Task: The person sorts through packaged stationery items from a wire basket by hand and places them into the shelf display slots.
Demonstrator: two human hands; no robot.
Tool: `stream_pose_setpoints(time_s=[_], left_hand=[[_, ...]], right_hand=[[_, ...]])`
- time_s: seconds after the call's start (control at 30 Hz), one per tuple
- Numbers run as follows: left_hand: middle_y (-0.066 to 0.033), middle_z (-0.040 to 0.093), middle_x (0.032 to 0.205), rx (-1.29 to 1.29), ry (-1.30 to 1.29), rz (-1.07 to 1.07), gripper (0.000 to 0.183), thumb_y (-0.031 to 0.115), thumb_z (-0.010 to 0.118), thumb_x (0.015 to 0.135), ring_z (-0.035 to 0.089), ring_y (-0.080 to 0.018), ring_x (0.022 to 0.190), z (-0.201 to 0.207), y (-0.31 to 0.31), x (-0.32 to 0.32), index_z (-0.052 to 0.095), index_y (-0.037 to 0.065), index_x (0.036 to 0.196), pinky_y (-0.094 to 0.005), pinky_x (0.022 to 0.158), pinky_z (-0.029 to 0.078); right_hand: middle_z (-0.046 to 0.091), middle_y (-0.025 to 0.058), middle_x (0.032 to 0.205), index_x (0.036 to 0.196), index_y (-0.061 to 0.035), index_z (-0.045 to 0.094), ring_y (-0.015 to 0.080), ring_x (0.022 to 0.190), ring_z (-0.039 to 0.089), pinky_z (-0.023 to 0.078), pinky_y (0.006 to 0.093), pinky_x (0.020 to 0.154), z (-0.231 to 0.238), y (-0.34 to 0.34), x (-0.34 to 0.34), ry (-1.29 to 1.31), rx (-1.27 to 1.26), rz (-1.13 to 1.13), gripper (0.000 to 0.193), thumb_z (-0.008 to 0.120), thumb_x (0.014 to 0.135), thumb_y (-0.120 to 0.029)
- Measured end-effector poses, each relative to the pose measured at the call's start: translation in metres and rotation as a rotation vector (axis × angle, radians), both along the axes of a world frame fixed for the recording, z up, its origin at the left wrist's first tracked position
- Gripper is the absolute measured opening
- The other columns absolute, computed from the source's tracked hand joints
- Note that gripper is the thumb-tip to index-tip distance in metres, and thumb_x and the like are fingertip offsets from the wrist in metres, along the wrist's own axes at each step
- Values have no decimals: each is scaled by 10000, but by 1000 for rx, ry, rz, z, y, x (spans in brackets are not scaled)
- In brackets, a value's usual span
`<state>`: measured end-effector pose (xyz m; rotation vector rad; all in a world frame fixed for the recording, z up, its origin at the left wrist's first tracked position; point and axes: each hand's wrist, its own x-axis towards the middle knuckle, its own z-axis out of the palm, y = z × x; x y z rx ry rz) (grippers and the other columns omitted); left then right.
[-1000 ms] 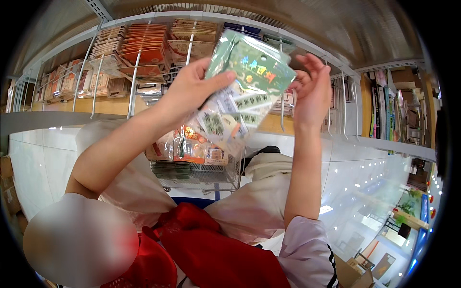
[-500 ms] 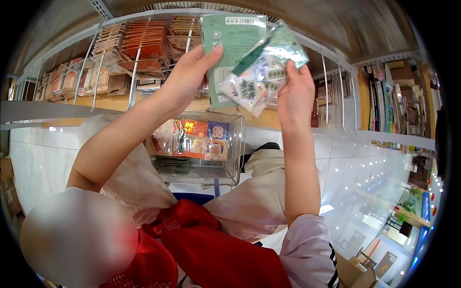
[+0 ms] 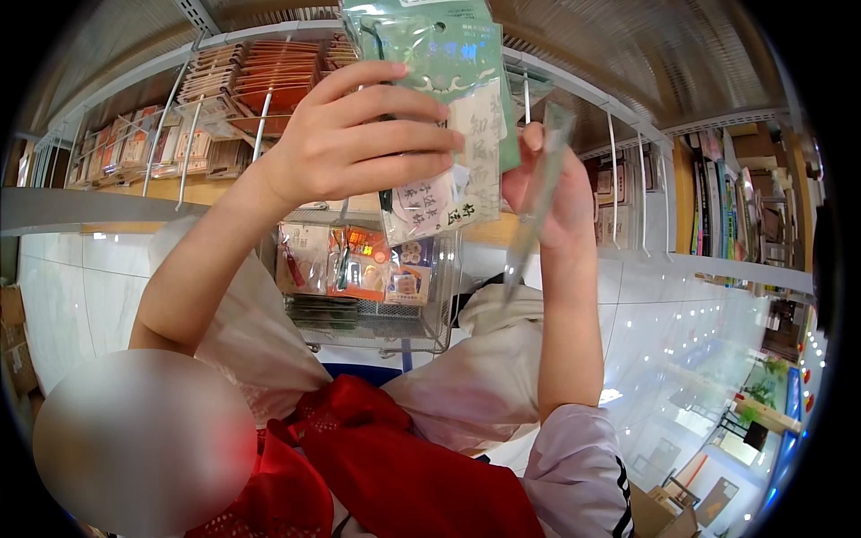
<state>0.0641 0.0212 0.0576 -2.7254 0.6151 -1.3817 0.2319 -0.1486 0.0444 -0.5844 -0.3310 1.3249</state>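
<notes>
Above the basket, my left hand (image 3: 368, 134) lies with its fingers across the front of a clear-fronted green packet (image 3: 473, 148). Paper pieces with dark writing show inside it. Behind this packet, more green packaging sticks out at the top and right. My left thumb is hidden. To the right, my right hand (image 3: 560, 193) has its thumb up and fingers curled at a thin clear packet (image 3: 541, 193), seen nearly edge-on and blurred by motion. Below both hands stands a wire mesh basket (image 3: 444, 305) holding several flat packets, among them an orange one (image 3: 360, 260).
A shelf with white wire dividers (image 3: 262, 125) runs along the far side, with stacks of orange-red packets (image 3: 276, 81) at left. Books (image 3: 717, 193) stand upright on a shelf at right. My knees flank the basket above a pale tiled floor (image 3: 81, 278).
My left hand has moved its fingers across the front of a packet, where its thumb was before. The packet at my right hand has turned edge-on. Green packaging stands higher in view.
</notes>
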Motion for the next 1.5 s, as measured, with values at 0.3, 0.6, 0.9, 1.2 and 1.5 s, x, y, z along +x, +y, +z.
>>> stream_pose_setpoints(time_s=[0.3, 0.6, 0.9, 1.2, 1.5], left_hand=[[18, 610, 1009, -20, -80, 145, 134, 115, 618, 686, 543, -178, 1016, -11, -7, 4, 627, 155, 815, -425, 988, 318], [-171, 381, 1336, -2057, 433, -631, 655, 517, 301, 914, 426, -267, 1198, -3, -1, 9, 295, 12, 1331, -387, 1014, 332], [-182, 372, 1347, -2090, 574, -659, 662, 519, 269, 911, 400, -287, 1228, -14, -18, 14, 268, 24, 1352, -409, 998, 368], [-95, 536, 1153, -2116, 325, -24, 493, 421, 334, 945, 555, -203, 1029, -2, -20, 9, 425, 15, 1208, -348, 858, 478], [-107, 541, 1119, -2135, -11, -143, 502, 454, 325, 940, 549, -208, 1013, -8, 2, 14, 429, 21, 1172, -356, 867, 452]], right_hand=[[641, 65, 852, 924, 32, 614, 99, 737, 587, 478, 227, 669, -2, 6, -17, -421, -199, -118, 223, 618, 844, -177], [641, 61, 821, 897, 25, 619, 95, 704, 581, 466, 223, 650, -7, 9, -25, -397, -230, -130, 211, 619, 844, -180], [638, 75, 856, 926, 32, 607, 110, 731, 594, 480, 237, 683, -16, 20, -45, -247, -325, -70, 214, 614, 847, -166], [639, 86, 875, 962, 44, 595, 122, 745, 605, 491, 245, 677, -10, 18, -38, -239, -396, -5, 233, 600, 856, -164], [642, 74, 836, 910, 42, 620, 99, 723, 590, 473, 232, 653, -16, 17, -41, -331, -432, -71, 224, 608, 851, -174]])
